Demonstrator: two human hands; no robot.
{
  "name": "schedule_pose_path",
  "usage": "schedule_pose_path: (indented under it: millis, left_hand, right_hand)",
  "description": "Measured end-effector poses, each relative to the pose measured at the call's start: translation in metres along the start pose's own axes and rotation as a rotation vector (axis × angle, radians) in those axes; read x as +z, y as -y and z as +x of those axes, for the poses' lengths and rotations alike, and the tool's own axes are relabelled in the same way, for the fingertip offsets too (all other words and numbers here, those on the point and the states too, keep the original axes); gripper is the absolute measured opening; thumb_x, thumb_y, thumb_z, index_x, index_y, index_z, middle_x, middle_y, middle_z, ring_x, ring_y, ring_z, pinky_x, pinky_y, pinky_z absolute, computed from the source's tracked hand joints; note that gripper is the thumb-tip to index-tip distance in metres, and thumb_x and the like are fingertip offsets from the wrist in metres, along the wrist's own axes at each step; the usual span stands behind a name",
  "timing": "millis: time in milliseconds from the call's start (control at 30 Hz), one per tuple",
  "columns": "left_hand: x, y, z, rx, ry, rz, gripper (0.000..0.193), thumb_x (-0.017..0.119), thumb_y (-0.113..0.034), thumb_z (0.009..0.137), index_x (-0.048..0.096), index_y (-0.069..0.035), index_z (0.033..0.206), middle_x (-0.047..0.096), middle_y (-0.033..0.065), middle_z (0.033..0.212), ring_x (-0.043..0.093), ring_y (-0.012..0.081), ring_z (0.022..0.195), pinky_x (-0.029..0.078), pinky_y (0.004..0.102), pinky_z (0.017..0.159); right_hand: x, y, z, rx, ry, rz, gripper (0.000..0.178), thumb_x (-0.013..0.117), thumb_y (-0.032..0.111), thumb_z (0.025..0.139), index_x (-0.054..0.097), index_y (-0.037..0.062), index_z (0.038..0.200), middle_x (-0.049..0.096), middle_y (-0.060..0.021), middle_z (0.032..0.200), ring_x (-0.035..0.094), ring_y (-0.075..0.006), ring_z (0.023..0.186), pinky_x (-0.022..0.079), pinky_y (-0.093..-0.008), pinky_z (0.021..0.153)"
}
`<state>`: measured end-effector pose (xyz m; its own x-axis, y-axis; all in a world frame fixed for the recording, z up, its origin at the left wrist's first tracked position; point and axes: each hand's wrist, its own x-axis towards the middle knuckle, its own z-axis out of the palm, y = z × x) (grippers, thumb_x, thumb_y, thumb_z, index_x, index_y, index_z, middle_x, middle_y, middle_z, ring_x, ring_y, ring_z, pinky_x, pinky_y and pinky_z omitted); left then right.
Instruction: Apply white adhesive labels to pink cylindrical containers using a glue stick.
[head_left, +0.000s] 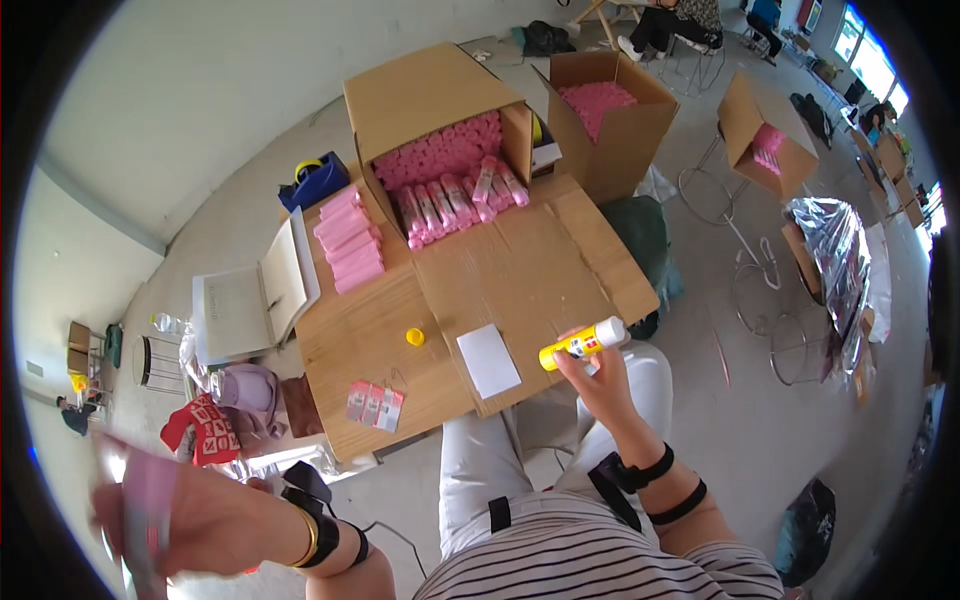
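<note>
My right hand (597, 385) is closed around a yellow-and-white glue stick (582, 343), held tilted above the front right edge of the table. Below and left of it, a blank white sheet (489, 361) lies on a flat piece of cardboard (520, 275). A small yellow cap (415, 337) rests on the wood to the left. At the far lower left, my left hand (185, 520) is raised and smeared by motion, closed on a pink object with a grey band (150, 495); its exact kind is unclear. Pink-and-grey printed tags (375, 405) lie near the table's front left.
An open carton (435, 90) of pink rolls stands at the table's back, with labelled rolls along its opening. More pink rolls (348, 242), a blue tape dispenser (313, 182) and an open folder (262, 285) are left. Another carton (610, 130) and wire stools (708, 190) stand right.
</note>
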<state>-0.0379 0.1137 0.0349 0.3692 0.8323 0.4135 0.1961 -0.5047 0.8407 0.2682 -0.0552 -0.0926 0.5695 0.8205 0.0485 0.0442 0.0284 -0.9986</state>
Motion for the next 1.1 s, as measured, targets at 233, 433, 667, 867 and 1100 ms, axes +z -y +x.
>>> schedule_pose_path:
  millis: [233, 433, 667, 867, 1100]
  left_hand:
    - [0.138, 0.083, 0.001, -0.572, 0.487, -0.523, 0.025, 0.055, -0.002, 0.094, 0.050, 0.000, 0.119, 0.063, 0.0099, 0.115, 0.062, 0.0168, 0.101, 0.051, 0.0323, 0.086]
    - [0.128, 0.018, 0.067, 0.201, 0.045, -0.478, 0.029, 0.059, -0.008, 0.093, 0.047, 0.000, 0.119, 0.060, 0.0117, 0.120, 0.059, 0.0203, 0.110, 0.049, 0.0355, 0.095]
    - [0.136, 0.054, 0.051, -0.220, 0.263, -0.453, 0.033, 0.068, -0.010, 0.089, 0.055, 0.002, 0.116, 0.060, 0.0115, 0.120, 0.059, 0.0179, 0.109, 0.050, 0.0318, 0.090]
    - [0.122, 0.012, 0.057, -0.146, 0.225, -0.427, 0.031, 0.068, -0.011, 0.089, 0.058, 0.002, 0.115, 0.062, 0.0114, 0.117, 0.062, 0.0161, 0.100, 0.052, 0.0304, 0.086]
    - [0.089, -0.011, 0.029, 0.126, 0.369, 0.272, 0.044, 0.052, -0.031, 0.095, 0.052, 0.000, 0.126, 0.062, 0.0111, 0.108, 0.063, 0.0194, 0.095, 0.051, 0.0341, 0.088]
  right_hand:
    - [0.010, 0.006, 0.014, -0.150, 0.035, -0.034, 0.026, 0.072, 0.013, 0.085, 0.060, -0.0011, 0.103, 0.065, -0.0085, 0.092, 0.064, -0.0146, 0.079, 0.050, -0.0266, 0.069]
    - [-0.015, -0.014, 0.002, 0.042, -0.054, -0.029, 0.026, 0.073, 0.013, 0.084, 0.061, -0.0017, 0.101, 0.066, -0.0077, 0.088, 0.064, -0.0124, 0.078, 0.050, -0.0252, 0.066]
    - [-0.010, -0.020, 0.010, -0.006, -0.014, -0.019, 0.026, 0.072, 0.015, 0.086, 0.061, -0.0021, 0.101, 0.066, -0.0086, 0.087, 0.064, -0.0128, 0.079, 0.050, -0.0243, 0.067]
    - [-0.004, -0.018, 0.006, -0.014, -0.041, 0.028, 0.023, 0.072, 0.015, 0.085, 0.062, -0.0010, 0.099, 0.067, -0.0084, 0.085, 0.065, -0.0137, 0.077, 0.051, -0.0257, 0.066]
    - [-0.010, -0.013, -0.003, 0.000, 0.042, -0.091, 0.022, 0.072, 0.018, 0.085, 0.065, 0.0003, 0.097, 0.069, -0.0077, 0.082, 0.067, -0.0139, 0.076, 0.051, -0.0264, 0.065]
